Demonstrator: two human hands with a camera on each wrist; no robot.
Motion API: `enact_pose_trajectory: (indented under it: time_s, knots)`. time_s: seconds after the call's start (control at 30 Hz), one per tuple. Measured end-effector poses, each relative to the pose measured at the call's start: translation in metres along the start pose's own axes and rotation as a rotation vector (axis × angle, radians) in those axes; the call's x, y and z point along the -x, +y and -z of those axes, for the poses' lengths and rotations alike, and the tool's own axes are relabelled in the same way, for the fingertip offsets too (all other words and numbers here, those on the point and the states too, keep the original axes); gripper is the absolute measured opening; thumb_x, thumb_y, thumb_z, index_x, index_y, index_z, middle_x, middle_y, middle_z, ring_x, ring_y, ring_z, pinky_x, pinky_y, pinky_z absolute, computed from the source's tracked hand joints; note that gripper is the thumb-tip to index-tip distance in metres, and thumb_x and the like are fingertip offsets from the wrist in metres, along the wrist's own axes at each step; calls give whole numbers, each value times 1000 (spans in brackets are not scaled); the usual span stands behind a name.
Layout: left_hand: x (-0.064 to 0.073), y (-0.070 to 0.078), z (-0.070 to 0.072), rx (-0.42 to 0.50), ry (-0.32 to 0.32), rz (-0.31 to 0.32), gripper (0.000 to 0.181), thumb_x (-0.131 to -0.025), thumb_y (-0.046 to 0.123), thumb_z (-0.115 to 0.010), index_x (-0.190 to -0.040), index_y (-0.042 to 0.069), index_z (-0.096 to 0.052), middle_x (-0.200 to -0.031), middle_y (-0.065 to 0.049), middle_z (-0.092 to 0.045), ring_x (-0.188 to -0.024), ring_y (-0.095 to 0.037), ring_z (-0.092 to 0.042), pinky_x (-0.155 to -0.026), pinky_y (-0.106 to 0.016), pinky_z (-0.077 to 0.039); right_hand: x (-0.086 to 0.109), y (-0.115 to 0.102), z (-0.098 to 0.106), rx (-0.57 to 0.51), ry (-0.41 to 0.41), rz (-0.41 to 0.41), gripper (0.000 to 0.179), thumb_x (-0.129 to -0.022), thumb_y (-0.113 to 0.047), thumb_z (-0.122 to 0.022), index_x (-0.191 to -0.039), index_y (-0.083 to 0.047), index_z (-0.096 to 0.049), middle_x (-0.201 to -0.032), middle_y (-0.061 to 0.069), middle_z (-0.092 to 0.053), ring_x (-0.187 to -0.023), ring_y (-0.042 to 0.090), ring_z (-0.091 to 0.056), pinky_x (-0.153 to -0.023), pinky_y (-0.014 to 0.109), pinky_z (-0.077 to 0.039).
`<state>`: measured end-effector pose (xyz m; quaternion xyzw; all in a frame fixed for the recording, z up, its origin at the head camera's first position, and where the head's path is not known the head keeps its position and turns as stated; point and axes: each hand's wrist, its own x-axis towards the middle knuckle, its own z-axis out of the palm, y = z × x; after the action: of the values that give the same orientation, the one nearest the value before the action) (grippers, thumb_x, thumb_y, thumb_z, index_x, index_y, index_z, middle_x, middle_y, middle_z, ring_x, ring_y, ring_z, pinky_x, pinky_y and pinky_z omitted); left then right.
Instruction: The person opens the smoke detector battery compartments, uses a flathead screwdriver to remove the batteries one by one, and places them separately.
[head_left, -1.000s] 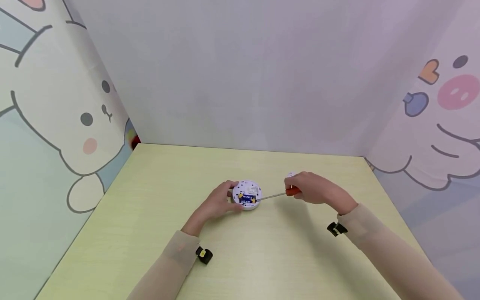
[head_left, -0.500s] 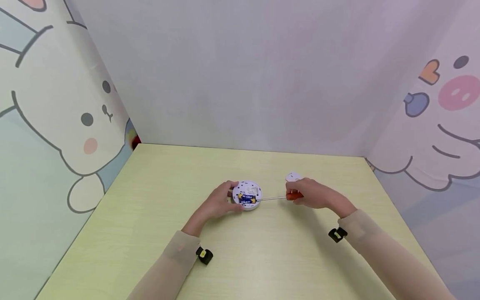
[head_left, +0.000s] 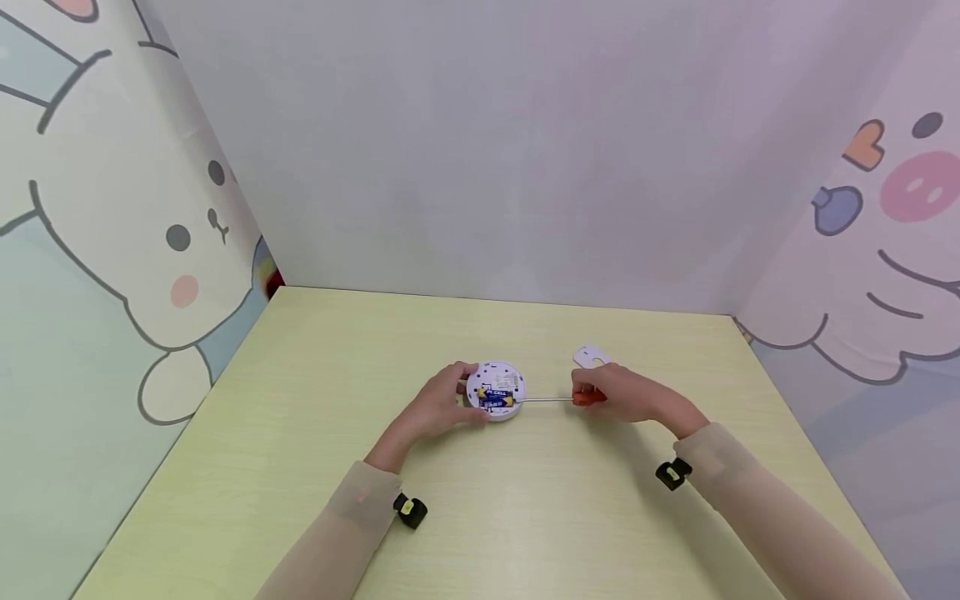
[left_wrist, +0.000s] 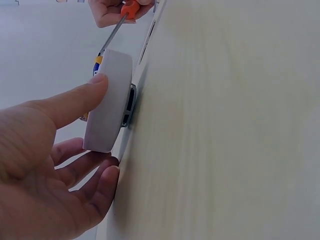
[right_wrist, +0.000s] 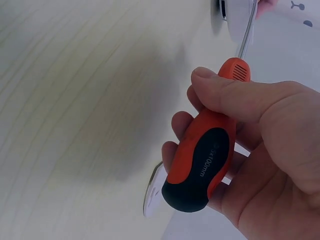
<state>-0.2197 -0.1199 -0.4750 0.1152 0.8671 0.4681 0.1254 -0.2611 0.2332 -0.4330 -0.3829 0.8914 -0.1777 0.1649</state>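
while the left grip (head_left: 439, 403) pinches one disc (head_left: 504, 377), the right grip (head_left: 626, 392) clasps one screwdriver (right_wrist: 206, 146).

A round white device (head_left: 495, 378), dark marks scattered over its face, is turned face up midway between the left and right edges of the tabletop (head_left: 375, 333), toward the far edge. A blue battery (head_left: 497, 400) with yellow ends lies in that face. An orange-and-black screwdriver (right_wrist: 207, 155) points left, roughly parallel to the far edge, its tip at the battery's right end.
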Motion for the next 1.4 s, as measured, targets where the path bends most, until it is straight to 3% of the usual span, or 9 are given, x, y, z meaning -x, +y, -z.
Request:
enact_pose_trajectory:
  time_s: [0.5, 1.4]
  knots:
    - [-2, -1, -3, 12, 1, 14, 86, -85, 27, -93, -156, 8, -47, -136, -8, -63, -122, -25, -61, -107, -48, -50, 4, 8, -5, -38, 17, 14, 25, -96, -5, -78, -95, -20, -58, -81, -11, -50, -77, 9, -48, -72, 26, -42]
    - [-2, -1, -2, 18, -4, 13, 86, -84, 28, -93, -155, 8, -48, -138, -8, -63, -126, -26, -61, -111, -50, -48, 11, 6, -1, -15, 32, -8, 24, -95, -7, -80, -101, -21, -61, -86, -11, -54, -80, 11, -50, -74, 28, -43]
